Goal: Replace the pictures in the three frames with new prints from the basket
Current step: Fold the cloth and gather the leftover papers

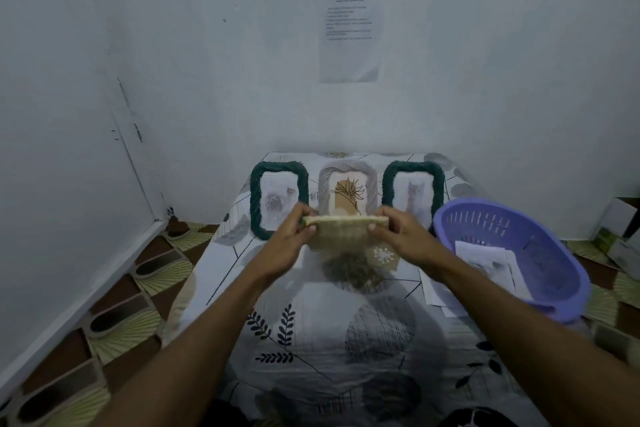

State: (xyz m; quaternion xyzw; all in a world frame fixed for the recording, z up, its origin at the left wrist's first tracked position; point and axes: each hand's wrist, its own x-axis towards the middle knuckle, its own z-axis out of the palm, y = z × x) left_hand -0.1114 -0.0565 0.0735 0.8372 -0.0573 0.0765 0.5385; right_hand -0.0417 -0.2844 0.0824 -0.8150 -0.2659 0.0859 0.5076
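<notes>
Three woven frames lean against the far wall on a patterned cloth: a dark green frame (256, 198) at left with a grey animal picture, a pale grey frame (327, 180) in the middle with a plant drawing, and a second dark green frame (438, 184) at right with a cat picture. In front of the middle frame I hold a flat tan woven piece (341, 229) edge-on. My left hand (294, 236) pinches its left end and my right hand (401, 232) pinches its right end. A purple plastic basket (554, 246) at right holds paper prints (488, 260).
The patterned cloth (329, 340) covers a low surface. Loose paper sheets (433, 291) lie beside the basket. White walls close in at left and back, with a printed sheet (349, 38) taped up. Patterned floor tiles (114, 319) lie to the left, and boxes (620, 229) to the far right.
</notes>
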